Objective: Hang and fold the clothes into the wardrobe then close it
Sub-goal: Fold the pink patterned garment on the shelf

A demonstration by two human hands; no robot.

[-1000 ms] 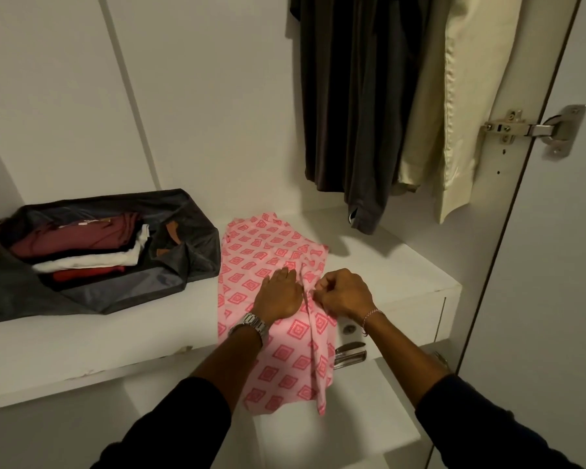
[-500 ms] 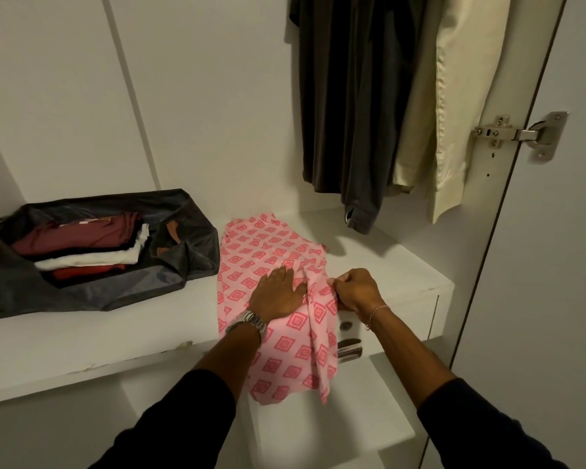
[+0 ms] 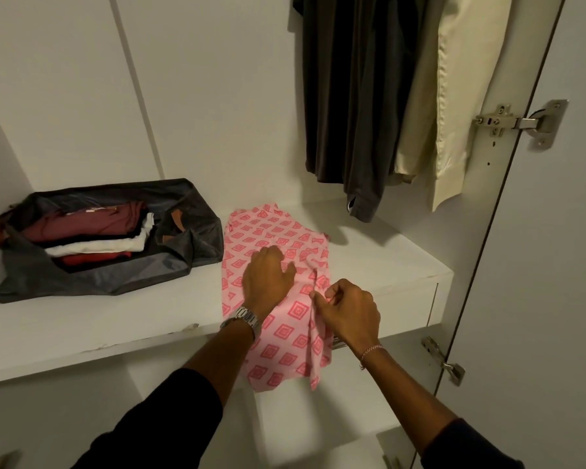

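Cloth (image 3: pixel 286 336) overhangs the shelf (image 3: pixel 386 262) front edge — our left hand (image 3: pixel 266 277) flattens it, right hand (image 3: pixel 347 311) pinches its fold to crease.

no readable text, labels or numbers

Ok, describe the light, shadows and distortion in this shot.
Head view: dim, warm indoor light; the dark garment casts a soft shadow on the shelf behind the pink cloth; wide-angle lens tilts the door edge and panel seams; lower corners slightly soft; no glare.
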